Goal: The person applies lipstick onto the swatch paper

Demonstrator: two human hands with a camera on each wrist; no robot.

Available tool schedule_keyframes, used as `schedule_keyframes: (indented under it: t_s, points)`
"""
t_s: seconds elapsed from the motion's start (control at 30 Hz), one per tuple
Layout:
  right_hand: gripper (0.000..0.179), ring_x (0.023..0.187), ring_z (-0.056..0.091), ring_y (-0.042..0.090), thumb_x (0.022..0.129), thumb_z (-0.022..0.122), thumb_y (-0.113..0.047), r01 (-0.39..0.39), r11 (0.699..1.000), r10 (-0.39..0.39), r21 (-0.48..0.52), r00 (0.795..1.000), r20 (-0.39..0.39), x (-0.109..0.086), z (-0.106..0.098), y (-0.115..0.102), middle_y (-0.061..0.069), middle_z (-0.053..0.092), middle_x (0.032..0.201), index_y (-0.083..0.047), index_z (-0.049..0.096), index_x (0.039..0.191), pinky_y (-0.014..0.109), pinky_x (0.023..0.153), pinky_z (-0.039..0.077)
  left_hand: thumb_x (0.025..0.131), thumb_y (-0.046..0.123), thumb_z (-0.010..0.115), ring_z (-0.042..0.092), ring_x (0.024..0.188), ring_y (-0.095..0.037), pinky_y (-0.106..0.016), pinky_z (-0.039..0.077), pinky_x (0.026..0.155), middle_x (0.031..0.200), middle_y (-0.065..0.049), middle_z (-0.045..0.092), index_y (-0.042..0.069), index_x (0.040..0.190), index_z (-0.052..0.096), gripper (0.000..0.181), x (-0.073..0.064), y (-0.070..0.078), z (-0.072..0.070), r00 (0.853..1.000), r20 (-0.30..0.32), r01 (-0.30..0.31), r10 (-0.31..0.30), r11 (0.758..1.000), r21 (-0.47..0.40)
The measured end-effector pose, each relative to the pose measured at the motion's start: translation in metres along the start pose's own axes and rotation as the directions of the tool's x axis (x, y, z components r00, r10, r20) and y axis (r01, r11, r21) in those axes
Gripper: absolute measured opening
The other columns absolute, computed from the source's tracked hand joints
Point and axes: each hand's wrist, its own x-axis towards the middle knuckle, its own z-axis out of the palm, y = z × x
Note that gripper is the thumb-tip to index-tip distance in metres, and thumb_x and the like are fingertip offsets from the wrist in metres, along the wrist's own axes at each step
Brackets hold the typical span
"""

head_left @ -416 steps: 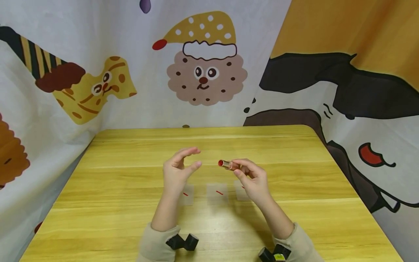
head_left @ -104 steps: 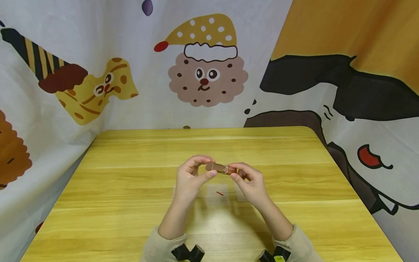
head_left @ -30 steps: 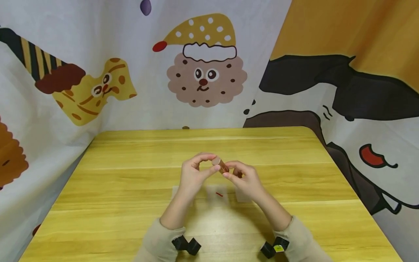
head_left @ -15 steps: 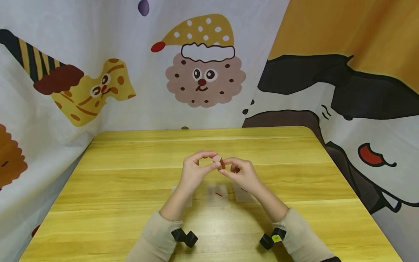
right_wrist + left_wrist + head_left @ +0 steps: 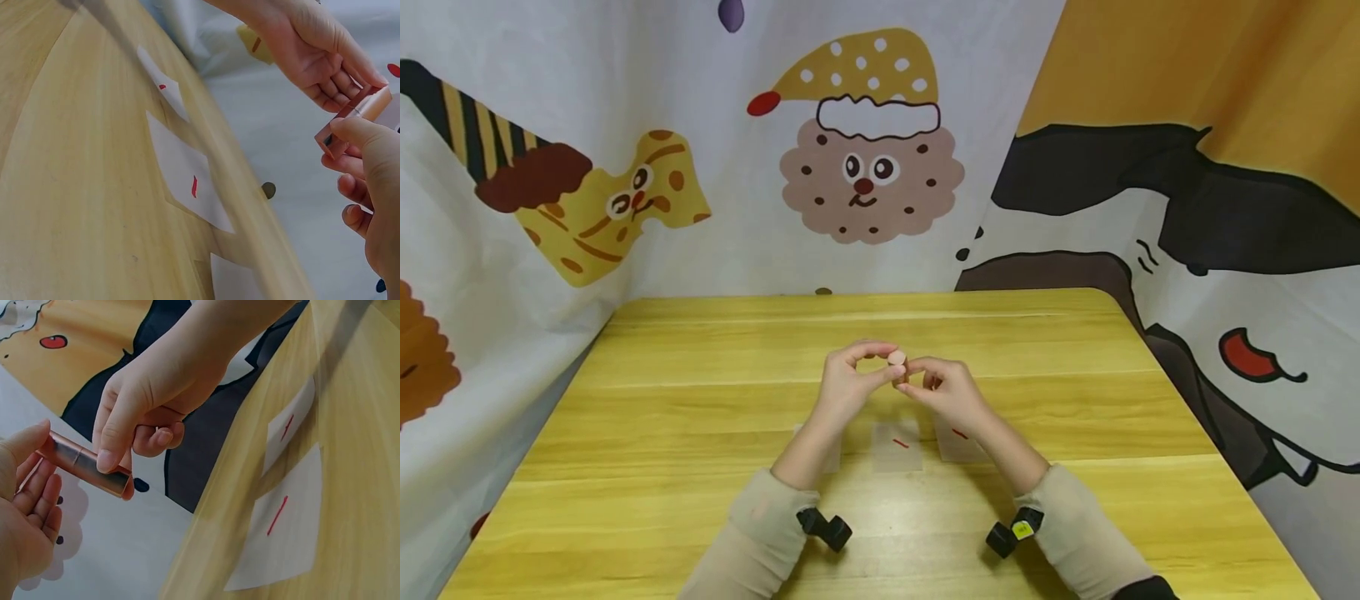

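Note:
A capped lipstick (image 5: pixel 81 462) with a shiny copper-coloured case is held between both hands above the table. My left hand (image 5: pixel 842 385) pinches its cap end between thumb and fingertips. At the other end, my right hand (image 5: pixel 951 392) grips the base with thumb and index finger, the remaining fingers curled. In the right wrist view the lipstick (image 5: pixel 355 120) has cap and base meeting at a thin seam. Below the hands lie three small white paper squares, the middle paper (image 5: pixel 897 454) and right paper (image 5: pixel 958 446) each with a red stroke; my left forearm partly covers the left paper (image 5: pixel 832 458).
The wooden table (image 5: pixel 662 500) has rounded far corners. Behind it hangs a curtain (image 5: pixel 700 75) printed with cartoon figures. Black wrist cameras sit at both sleeves, the left camera (image 5: pixel 824 530) and the right camera (image 5: pixel 1013 533).
Earliest, the lipstick was uncapped in the right hand and the left hand held nothing visible. Later the left hand brought the cap onto it. Since then, the lipstick has turned end-on toward the head view.

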Motion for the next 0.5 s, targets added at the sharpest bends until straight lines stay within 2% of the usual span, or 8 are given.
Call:
schedule_keyframes:
  t_s: [0.07, 0.2, 0.37, 0.5]
  points:
    - [0.018, 0.050, 0.042, 0.010, 0.084, 0.075, -0.014, 0.003, 1.000, -0.003, -0.001, 1.000, 0.002, 0.001, 0.004, 0.014, -0.006, 0.057, 0.063, -0.010, 0.074, 0.101, 0.022, 0.041, 0.034, 0.080, 0.002, 0.077, 0.056, 0.102, -0.026, -0.044, 0.038, 0.095, 0.098, -0.014, 0.069, -0.005, 0.101, 0.071, 0.023, 0.001, -0.003, 0.000, 1.000, 0.001, 0.002, -0.002, 1.000, 0.000]
    - [0.016, 0.050, 0.042, 0.008, 0.084, 0.075, -0.011, 0.002, 1.000, -0.002, -0.013, 1.000, 0.014, 0.001, 0.007, 0.018, -0.008, 0.060, 0.067, -0.010, 0.074, 0.100, 0.022, 0.040, 0.034, 0.080, 0.002, 0.077, 0.057, 0.101, -0.026, -0.042, 0.039, 0.093, 0.098, -0.014, 0.068, -0.005, 0.100, 0.071, 0.023, 0.002, -0.009, -0.001, 1.000, 0.000, 0.009, -0.009, 1.000, 0.006]
    - [0.015, 0.052, 0.044, 0.007, 0.084, 0.073, -0.008, -0.010, 1.000, 0.011, -0.017, 0.999, 0.043, 0.000, 0.010, 0.025, -0.003, 0.067, 0.078, -0.009, 0.074, 0.099, 0.022, 0.041, 0.036, 0.079, 0.001, 0.077, 0.057, 0.102, -0.028, -0.043, 0.040, 0.093, 0.099, -0.015, 0.068, -0.005, 0.100, 0.071, 0.023, 0.000, -0.015, -0.002, 1.000, 0.004, 0.028, -0.028, 0.999, 0.020]
    - [0.015, 0.052, 0.045, 0.008, 0.084, 0.073, -0.007, -0.022, 1.000, 0.023, -0.014, 0.998, 0.063, -0.001, 0.013, 0.030, 0.000, 0.067, 0.079, -0.009, 0.074, 0.099, 0.022, 0.040, 0.037, 0.079, 0.000, 0.076, 0.057, 0.102, -0.030, -0.044, 0.041, 0.093, 0.101, -0.017, 0.068, -0.006, 0.101, 0.070, 0.024, 0.000, -0.023, -0.002, 0.999, 0.021, 0.028, -0.028, 0.999, 0.026]
